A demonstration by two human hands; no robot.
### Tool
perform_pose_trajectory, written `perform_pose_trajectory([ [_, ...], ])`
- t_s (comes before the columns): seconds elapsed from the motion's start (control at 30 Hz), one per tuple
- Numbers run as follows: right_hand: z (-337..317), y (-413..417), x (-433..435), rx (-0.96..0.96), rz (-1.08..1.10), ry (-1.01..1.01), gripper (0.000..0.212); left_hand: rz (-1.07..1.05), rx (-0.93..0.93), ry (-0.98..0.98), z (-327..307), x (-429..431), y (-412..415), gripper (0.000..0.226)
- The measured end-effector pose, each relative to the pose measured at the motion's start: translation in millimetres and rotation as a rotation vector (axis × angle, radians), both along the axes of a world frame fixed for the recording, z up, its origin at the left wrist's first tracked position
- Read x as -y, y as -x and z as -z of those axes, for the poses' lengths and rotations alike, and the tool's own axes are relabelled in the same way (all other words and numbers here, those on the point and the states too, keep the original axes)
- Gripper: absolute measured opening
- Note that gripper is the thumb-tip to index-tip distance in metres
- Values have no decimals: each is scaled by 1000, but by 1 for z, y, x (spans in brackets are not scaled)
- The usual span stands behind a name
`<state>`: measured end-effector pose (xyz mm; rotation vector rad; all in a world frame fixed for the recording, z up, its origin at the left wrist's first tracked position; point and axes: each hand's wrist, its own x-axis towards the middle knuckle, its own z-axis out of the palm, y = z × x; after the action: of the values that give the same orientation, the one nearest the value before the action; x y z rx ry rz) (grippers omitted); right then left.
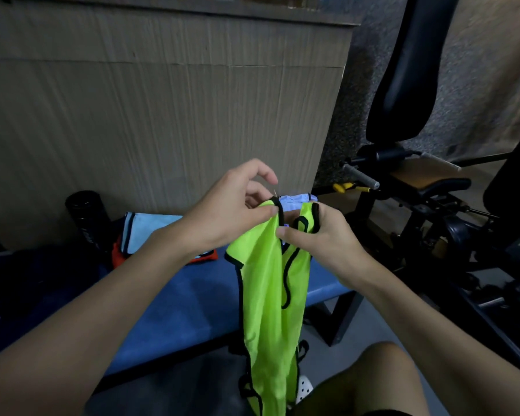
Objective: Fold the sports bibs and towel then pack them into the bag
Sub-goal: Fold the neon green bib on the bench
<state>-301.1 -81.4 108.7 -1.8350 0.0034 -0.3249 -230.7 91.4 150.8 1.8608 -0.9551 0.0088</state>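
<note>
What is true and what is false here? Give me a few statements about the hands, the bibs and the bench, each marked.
1. The left hand and the right hand both pinch the green bib. True.
2. The green bib lies flat on the bench. False: it hangs down from the hands.
3. A light blue towel lies on the bench. True.
4. The left hand holds the orange bib. False: it lies on the bench, partly under the towel.
</note>
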Motion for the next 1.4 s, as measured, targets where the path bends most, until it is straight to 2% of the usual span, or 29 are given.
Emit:
perform_pose_trajectory([
  [0.1, -4, -2, -6, 82, 69, -6, 17, 1, 22, 30, 3, 3, 0, 32],
  [0.23, -9, -2, -4, 108, 116, -9, 21, -110, -32, 62, 14, -1, -4, 38],
  [0.27, -10, -2, -3, 109, 125, -3, 20, -126, -60, 59, 16, -2, -5, 36],
  [0.37, -9, -2, 1, 106, 144, 16, 16, -109, -75, 62, 19, -2, -3, 5],
  [0.47, -10, -1, 3, 88, 134, 37, 16, -139, -47, 91, 16, 1, -2, 12],
  [0.6, -9, 0, 6, -9, -36, -20, 37, -182, -3, 71, 12, 5, -2, 12],
  [0.7, -7, 2, 13, -59, -27, 64, 49, -244, 15, 69, 10, 5, -5, 12],
  [0.83, -14, 3, 9, 91, -6, 174, 27, -317, 22, 47, 9, 5, -7, 12],
  [0.9, -15, 1, 7, 145, 10, 186, 24, -324, 20, 48, 10, 5, -7, 10],
  [1.0, -13, 0, 6, 191, 75, 124, 27, -292, -12, 67, 10, 3, -5, 3],
  [1.13, -15, -4, -6, 191, 138, -30, 17, -166, -65, 75, 5, 1, 2, 9],
  [1.2, -16, -5, -13, 202, 119, -19, 11, -150, -48, 47, 3, 2, 5, 17],
  [1.3, -19, -4, -19, 178, 57, -3, 27, -177, -90, 41, 0, 2, 8, 28],
  [1.4, -21, 2, -20, 101, -161, -104, 40, -134, -155, 97, -2, -3, 8, 9],
])
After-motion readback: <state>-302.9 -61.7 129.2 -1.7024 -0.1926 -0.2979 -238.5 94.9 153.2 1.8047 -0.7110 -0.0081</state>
